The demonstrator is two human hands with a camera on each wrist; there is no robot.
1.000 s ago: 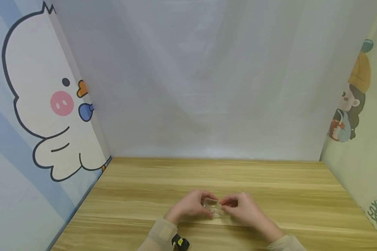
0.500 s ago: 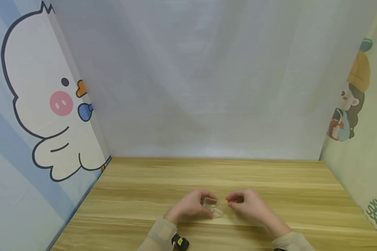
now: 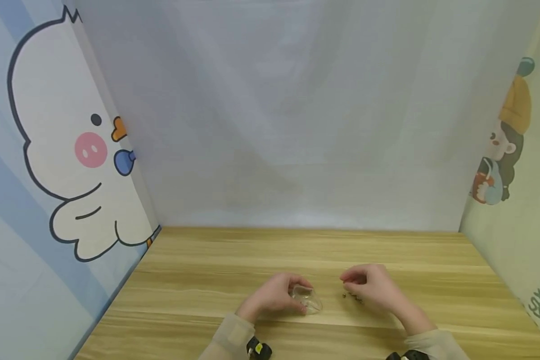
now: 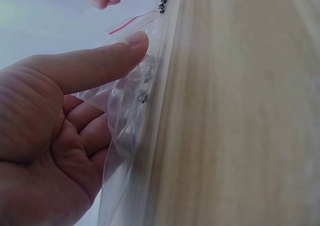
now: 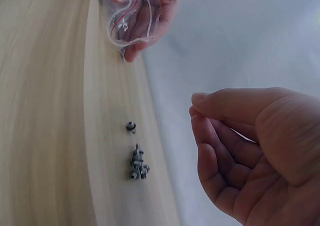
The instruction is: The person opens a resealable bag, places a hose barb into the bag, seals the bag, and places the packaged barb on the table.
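I'm seeing the left hand (image 3: 274, 295) pinching the clear bag (image 3: 309, 301), lower centre of frame, the right hand (image 5: 270, 146) curled with fingertips touching, nothing visible between, so imo they should be holding it gaping and grabbing metal bits (image 5: 137, 163) singly.

Clear bag (image 5: 131, 26), red-lined mouth open; small dark parts (image 5: 137, 165) clustered nearby.
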